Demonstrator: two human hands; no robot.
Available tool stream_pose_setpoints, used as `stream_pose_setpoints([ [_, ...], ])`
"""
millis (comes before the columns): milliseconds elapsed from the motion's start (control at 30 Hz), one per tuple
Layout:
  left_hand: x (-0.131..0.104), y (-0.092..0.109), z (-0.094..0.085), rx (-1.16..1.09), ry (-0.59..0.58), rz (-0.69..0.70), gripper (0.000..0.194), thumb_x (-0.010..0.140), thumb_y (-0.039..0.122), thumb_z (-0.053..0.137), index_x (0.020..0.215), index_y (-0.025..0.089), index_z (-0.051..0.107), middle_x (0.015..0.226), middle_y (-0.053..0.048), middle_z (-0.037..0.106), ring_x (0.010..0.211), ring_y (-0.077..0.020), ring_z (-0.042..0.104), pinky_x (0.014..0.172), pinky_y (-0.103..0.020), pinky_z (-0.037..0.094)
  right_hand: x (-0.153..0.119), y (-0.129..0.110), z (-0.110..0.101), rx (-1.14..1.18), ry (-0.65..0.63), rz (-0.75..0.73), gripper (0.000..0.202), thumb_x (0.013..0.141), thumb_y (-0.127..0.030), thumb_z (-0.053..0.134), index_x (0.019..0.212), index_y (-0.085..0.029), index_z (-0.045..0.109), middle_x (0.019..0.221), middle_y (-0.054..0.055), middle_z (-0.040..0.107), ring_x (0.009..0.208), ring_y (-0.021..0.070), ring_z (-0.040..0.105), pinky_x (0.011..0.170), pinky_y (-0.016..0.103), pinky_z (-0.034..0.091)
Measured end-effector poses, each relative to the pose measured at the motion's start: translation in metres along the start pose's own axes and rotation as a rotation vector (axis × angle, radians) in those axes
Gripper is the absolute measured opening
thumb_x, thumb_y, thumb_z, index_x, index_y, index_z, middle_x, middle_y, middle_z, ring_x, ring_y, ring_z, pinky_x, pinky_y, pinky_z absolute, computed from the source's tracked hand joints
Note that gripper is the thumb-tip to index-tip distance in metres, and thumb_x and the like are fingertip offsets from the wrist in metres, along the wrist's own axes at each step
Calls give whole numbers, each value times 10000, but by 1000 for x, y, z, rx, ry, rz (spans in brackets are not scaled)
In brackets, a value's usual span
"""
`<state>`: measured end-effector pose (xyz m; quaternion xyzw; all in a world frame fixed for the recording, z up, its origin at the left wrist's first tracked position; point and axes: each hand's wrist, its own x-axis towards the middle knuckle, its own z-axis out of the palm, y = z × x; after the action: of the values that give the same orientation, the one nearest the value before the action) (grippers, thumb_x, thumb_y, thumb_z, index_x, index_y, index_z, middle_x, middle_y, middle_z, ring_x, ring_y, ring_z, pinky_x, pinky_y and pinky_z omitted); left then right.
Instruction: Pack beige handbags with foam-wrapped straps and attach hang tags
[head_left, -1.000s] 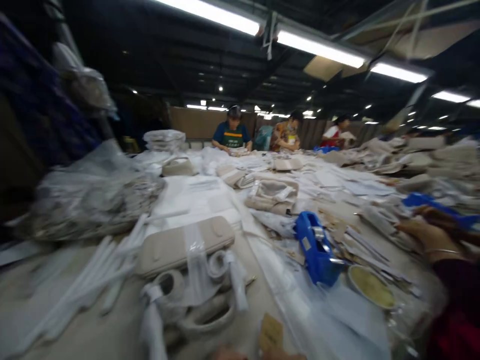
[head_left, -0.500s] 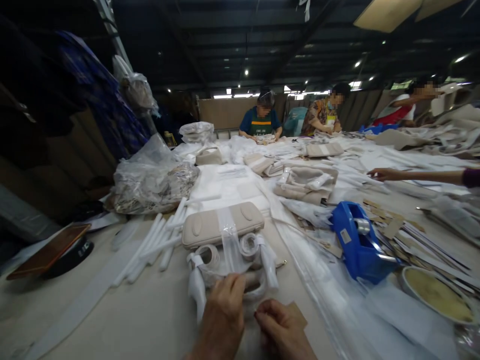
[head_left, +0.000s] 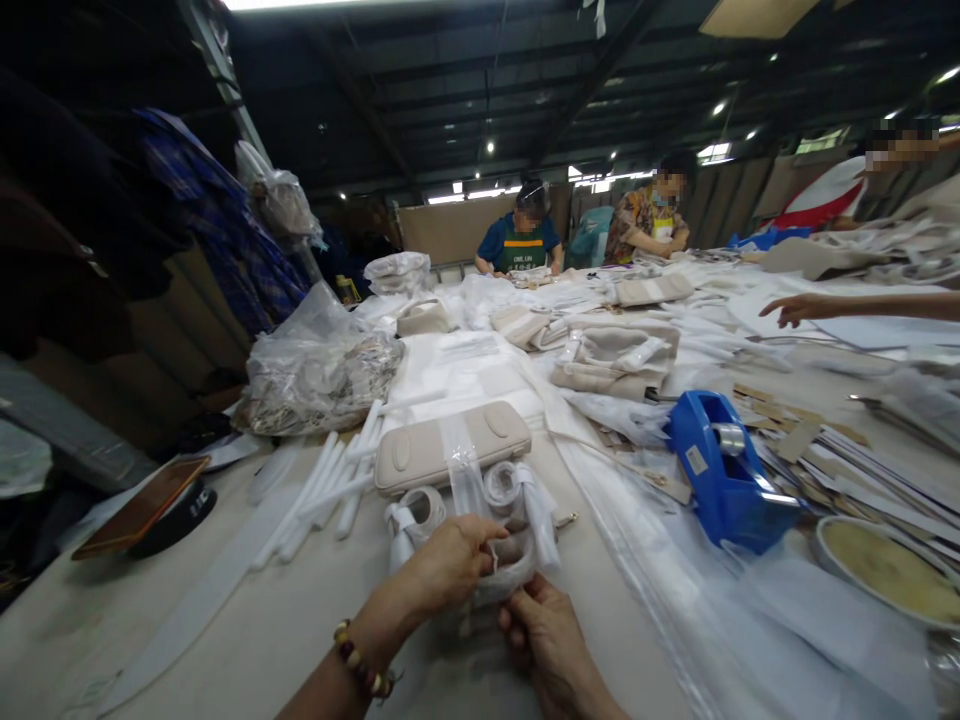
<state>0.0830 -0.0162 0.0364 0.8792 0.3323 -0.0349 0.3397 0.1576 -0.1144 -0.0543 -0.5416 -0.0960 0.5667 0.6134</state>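
Observation:
A beige bag with a clear band around its middle lies on the table in front of me. On its near side are rolled straps and ends covered in white wrapping. My left hand, with a beaded bracelet at the wrist, has its fingers closed over a plastic-wrapped strap loop. At the loop's near edge, my right hand pinches the wrapping between thumb and fingers. The fingertips of both hands are partly hidden.
Right of the bag stands a blue tape dispenser, near a bowl of yellowish paste. White foam tubes and a phone-like brown slab lie left. Co-workers sit across the table; another person's hand reaches in from the right.
My right hand has come up to the strap loop, and the tan piece beside it is out of sight. My left hand has turned, fingers now over the loop. The view has shifted slightly.

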Motion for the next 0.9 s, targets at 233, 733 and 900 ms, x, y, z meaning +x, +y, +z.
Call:
stream_pose_setpoints([
  [233, 9, -1, -6, 66, -116, 29, 233, 665, 84, 509, 771, 147, 706, 746, -27, 645, 743, -162, 581, 645, -210, 399, 2, 2, 3, 61, 18, 3, 562, 459, -521, 781, 831, -143, 594, 419, -66, 510, 330, 19, 327, 337, 135, 171],
  [733, 11, -2, -10, 194, -138, 57, 121, 715, 145, 542, 666, 127, 652, 631, -31, 585, 566, -128, 471, 503, -222, 301, 19, 19, -1, 65, 77, -112, 594, 369, -601, 796, 710, -135, 657, 382, -38, 507, 312, 32, 330, 325, 155, 182],
  [900, 12, -2, -9, 186, -128, 50, 352, 811, 364, 526, 567, 127, 618, 482, 7, 454, 473, -103, 395, 446, -224, 247, 21, 22, 0, 84, 88, -155, 526, 413, -558, 798, 713, -150, 656, 399, -50, 494, 337, 38, 340, 337, 154, 207],
])
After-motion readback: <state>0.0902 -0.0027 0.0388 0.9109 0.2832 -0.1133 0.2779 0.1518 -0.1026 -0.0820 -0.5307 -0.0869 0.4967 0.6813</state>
